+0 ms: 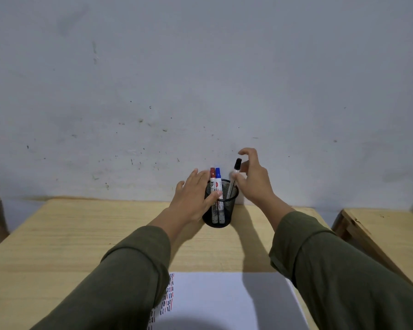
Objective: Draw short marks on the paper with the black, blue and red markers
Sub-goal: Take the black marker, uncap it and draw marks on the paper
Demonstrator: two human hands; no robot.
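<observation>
Left hand (194, 198) lies flat-fingered against the left wall of the mesh cup (221, 211), thumb across its near rim, steadying rather than gripping it. Right hand (253, 177) hovers just right of the cup, fingers spread and curled, released; the black marker (234, 179) stands between thumb and forefinger, whether touched cannot be told.

Head view: pale wooden desk (81, 234), grain running left to right, pushed against a grey-white plaster wall (200, 67) flecked with dark scuffs. A second wooden piece (379, 229) of like colour sits well apart at right; another wooden edge shows at far left.

Cup is black wire mesh, round, tapering, at the far middle of the desk. Red marker (212, 178) and blue marker (218, 178) stand upright side by side in its left part, white barrels, coloured caps up. Black marker leans right, cap up.

Paper (224, 301), white and smooth, lies at the near edge between the olive sleeves (343, 270), with rows of short black, blue and red marks (168, 296) along its left side.
</observation>
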